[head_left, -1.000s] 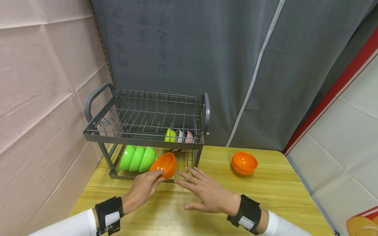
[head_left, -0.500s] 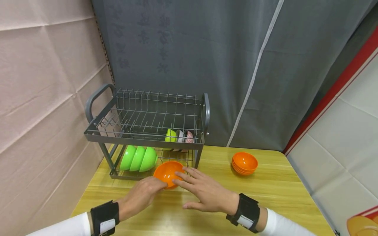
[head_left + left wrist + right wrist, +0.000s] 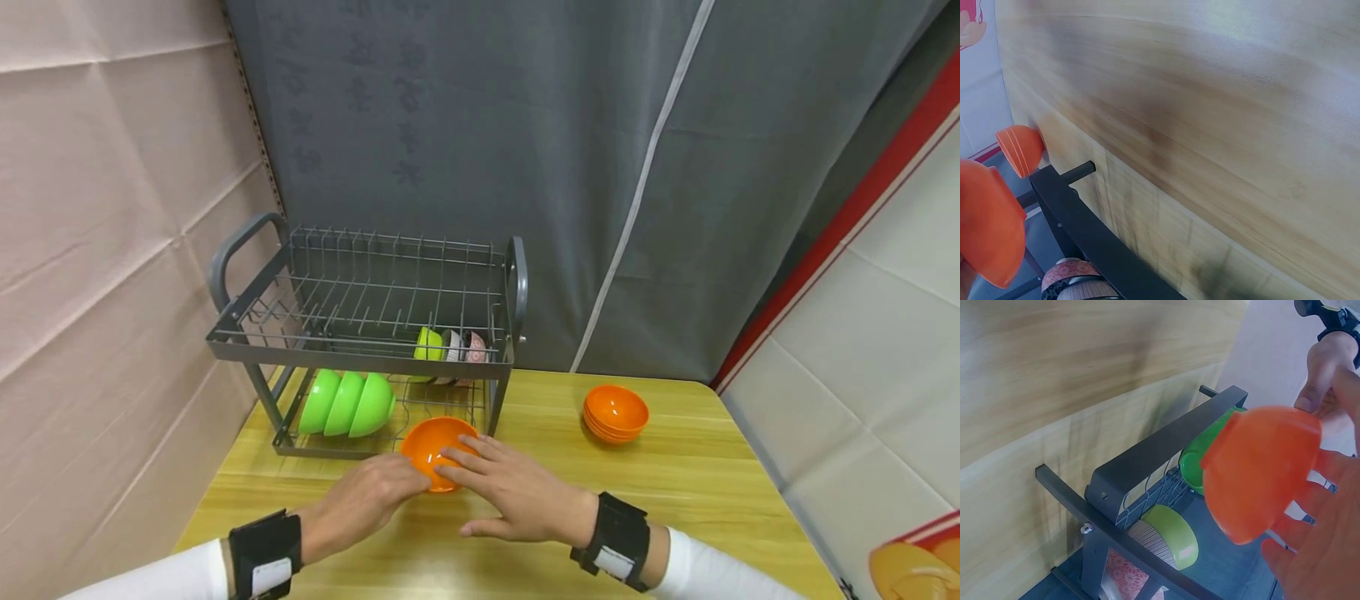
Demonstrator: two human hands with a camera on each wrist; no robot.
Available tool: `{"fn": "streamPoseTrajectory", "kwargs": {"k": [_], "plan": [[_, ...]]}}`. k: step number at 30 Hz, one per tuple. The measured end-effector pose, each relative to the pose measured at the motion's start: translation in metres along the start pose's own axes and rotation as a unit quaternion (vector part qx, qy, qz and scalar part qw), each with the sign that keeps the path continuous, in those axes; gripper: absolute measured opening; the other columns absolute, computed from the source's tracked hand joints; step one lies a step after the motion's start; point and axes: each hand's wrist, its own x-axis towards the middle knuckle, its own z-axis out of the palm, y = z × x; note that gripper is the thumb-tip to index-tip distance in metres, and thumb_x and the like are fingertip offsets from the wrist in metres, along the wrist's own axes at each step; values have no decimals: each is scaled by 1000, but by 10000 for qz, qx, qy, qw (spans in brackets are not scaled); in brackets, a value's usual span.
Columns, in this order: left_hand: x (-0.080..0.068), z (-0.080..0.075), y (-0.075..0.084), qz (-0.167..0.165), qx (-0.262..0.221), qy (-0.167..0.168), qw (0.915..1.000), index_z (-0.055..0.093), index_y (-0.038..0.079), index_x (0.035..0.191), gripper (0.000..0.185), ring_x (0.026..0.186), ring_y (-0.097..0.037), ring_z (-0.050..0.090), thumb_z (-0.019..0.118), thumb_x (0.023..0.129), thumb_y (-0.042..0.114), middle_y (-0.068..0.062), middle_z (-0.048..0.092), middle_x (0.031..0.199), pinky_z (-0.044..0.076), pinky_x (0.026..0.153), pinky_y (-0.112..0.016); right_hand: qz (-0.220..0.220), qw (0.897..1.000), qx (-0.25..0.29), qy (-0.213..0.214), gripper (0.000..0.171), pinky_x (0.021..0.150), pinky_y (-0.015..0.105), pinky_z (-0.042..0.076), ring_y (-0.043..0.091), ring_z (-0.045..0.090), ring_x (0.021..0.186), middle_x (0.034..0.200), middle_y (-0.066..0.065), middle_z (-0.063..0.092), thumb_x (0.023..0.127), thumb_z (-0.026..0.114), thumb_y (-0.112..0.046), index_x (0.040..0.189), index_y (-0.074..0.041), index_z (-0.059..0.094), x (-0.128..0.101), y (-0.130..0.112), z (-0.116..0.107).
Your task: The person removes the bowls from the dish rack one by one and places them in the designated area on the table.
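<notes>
An orange bowl (image 3: 433, 443) is held just in front of the dish rack's lower tier, its hollow turned up. My left hand (image 3: 367, 498) pinches its rim at the near left, thumb and fingers on the wall. My right hand (image 3: 521, 492) reaches to the bowl's right side with fingers spread and nearly straight; the fingertips overlap the bowl in the head view, and I cannot tell whether they press on it. In the right wrist view the bowl (image 3: 1260, 472) hangs above the rack front, clear of the table. On the lower tier, green bowls (image 3: 347, 404) lean in a row.
The grey two-tier dish rack (image 3: 360, 360) stands at the back left, beside a pale cloth wall. Small lime, white and pink bowls (image 3: 450, 345) sit at its lower back right. A stack of orange bowls (image 3: 615, 412) stands on the wooden table (image 3: 675, 500) to the right.
The orange bowl has come forward and right, out from the rack, and has turned from tilted to facing up. My left hand moved with it; the right hand stayed nearly in place.
</notes>
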Motion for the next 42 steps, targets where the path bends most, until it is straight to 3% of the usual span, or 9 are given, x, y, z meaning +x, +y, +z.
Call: {"fn": "streamPoseTrajectory", "kwargs": {"k": [5, 9, 13, 16, 19, 25, 33, 38, 42], "plan": [[5, -1, 2, 351, 170, 66, 9992, 77, 20, 102, 30, 89, -3, 71, 80, 74, 8, 9, 78, 98, 59, 90, -27, -33, 9998, -150, -101, 69, 125, 45, 33, 29, 40, 150, 161, 3, 44, 99, 56, -54, 156, -19, 41, 0, 0, 2], [8, -2, 3, 540, 231, 192, 9981, 78, 19, 101, 28, 89, -3, 70, 78, 75, 8, 9, 78, 97, 59, 91, -26, -120, 9994, -318, 2, 53, 122, 43, 38, 26, 49, 143, 152, 0, 55, 100, 62, -37, 149, -19, 51, 1, -1, 4], [10, -1, 4, 708, 186, 322, 9968, 77, 18, 101, 28, 89, -4, 69, 77, 75, 7, 9, 77, 96, 59, 91, -26, -306, 9981, -434, 328, 32, 116, 41, 46, 17, 64, 126, 128, -8, 71, 97, 68, -22, 129, -21, 66, 3, -2, 7], [12, 0, 4, 811, 171, 295, 9961, 76, 18, 102, 29, 90, -4, 69, 78, 75, 4, 9, 77, 98, 58, 92, -25, -436, 9959, -555, 567, 16, 105, 35, 54, 10, 68, 106, 106, -14, 76, 95, 69, -23, 111, -23, 71, 2, -2, 8], [14, 0, 6, 823, 143, 202, 9963, 75, 18, 101, 25, 93, -5, 69, 75, 80, 6, 8, 77, 99, 58, 93, -25, -471, 9941, -682, 703, 7, 92, 27, 56, 5, 67, 93, 95, -16, 75, 95, 69, -26, 101, -25, 71, 0, -3, 8], [16, -1, 11, 700, 6, 29, 9975, 75, 18, 102, 20, 95, -6, 69, 78, 83, 18, 7, 77, 100, 57, 96, -27, -444, 9933, -732, 774, 2, 80, 21, 51, 2, 65, 84, 89, -18, 74, 94, 70, -26, 95, -27, 68, -6, -5, 8], [10, -4, 14, 603, 497, -525, 9956, 69, 15, 130, 43, 120, -17, 67, 68, 95, 40, 0, 72, 130, 54, 104, -38, -331, 9949, -706, 643, 2, 80, 22, 52, 2, 65, 82, 89, -18, 75, 94, 69, -24, 95, -26, 69, -14, -5, 10], [10, -5, 15, 488, 416, -779, 9949, 60, 14, 141, 53, 132, -22, 61, 59, 100, 47, -5, 61, 145, 52, 108, -41, -290, 9952, -772, 518, 2, 82, 24, 53, 3, 65, 83, 90, -18, 75, 93, 68, -25, 95, -26, 69, -18, -4, 11], [11, -6, 15, 408, 331, -890, 9946, 52, 15, 149, 63, 139, -27, 54, 62, 97, 49, -7, 53, 153, 51, 109, -44, -243, 9955, -751, 516, 5, 82, 25, 54, 3, 66, 83, 90, -18, 75, 91, 71, -23, 94, -26, 68, -22, -2, 12]]}}
